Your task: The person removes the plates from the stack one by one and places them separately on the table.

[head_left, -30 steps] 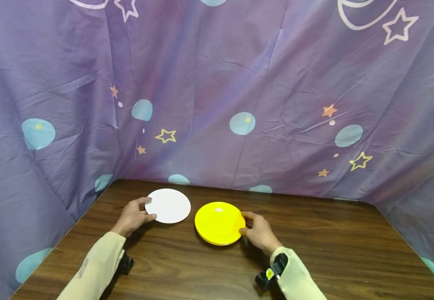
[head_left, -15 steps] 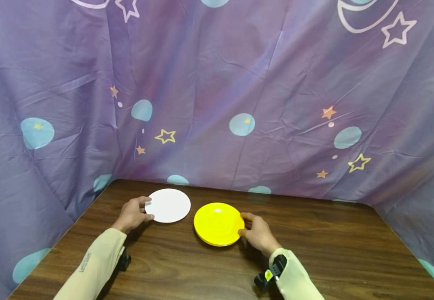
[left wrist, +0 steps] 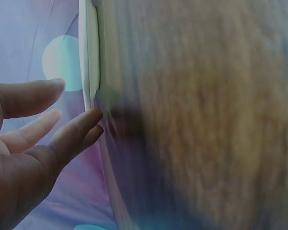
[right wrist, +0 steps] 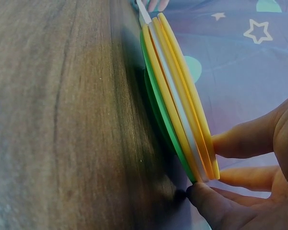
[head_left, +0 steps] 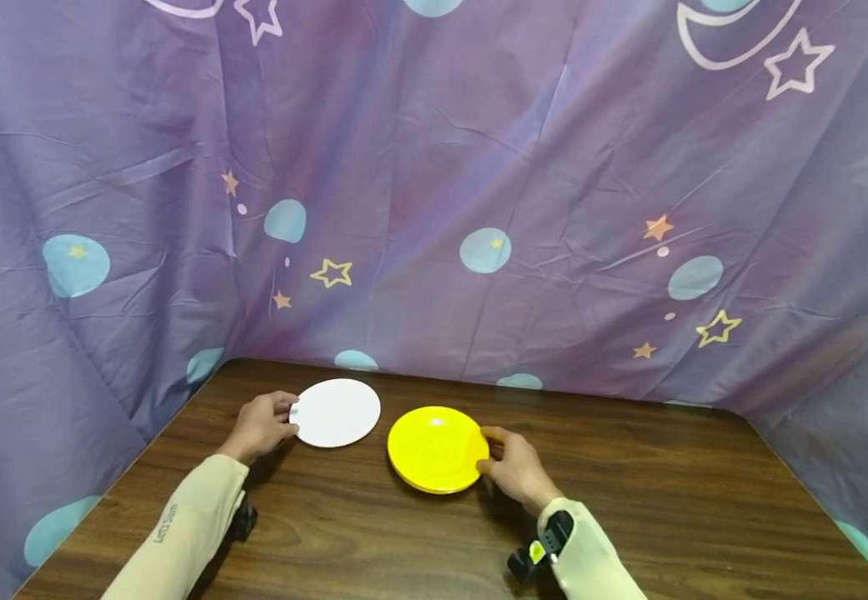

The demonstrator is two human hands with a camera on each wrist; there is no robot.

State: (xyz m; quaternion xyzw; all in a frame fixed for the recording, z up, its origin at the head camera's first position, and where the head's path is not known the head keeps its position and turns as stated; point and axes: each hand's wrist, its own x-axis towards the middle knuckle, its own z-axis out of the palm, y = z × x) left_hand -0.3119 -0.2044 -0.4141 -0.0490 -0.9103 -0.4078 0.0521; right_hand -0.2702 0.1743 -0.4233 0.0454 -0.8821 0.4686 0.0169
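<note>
A white plate (head_left: pixel 336 413) lies at the back left of the table. My left hand (head_left: pixel 260 427) is at its left rim. In the left wrist view the fingertips (left wrist: pixel 93 117) are right at the plate's edge, while the thumb stands apart from it. To the right is a stack of plates (head_left: pixel 438 450) with a yellow one on top. From the side, the right wrist view shows yellow, white and green rims (right wrist: pixel 182 105) in the stack, green lowest. My right hand (head_left: pixel 518 467) grips its right edge, thumb on the top plate and fingertips lower at the rim.
The brown wood-grain table (head_left: pixel 374 533) spreads around the plates. Behind it and at both sides hangs a purple cloth (head_left: pixel 419 183) with stars and moons. A small gap separates the white plate from the stack.
My left hand has drawn back slightly to the left, its fingers no longer overlapping the white plate as far. The right hand stays at the stack's edge.
</note>
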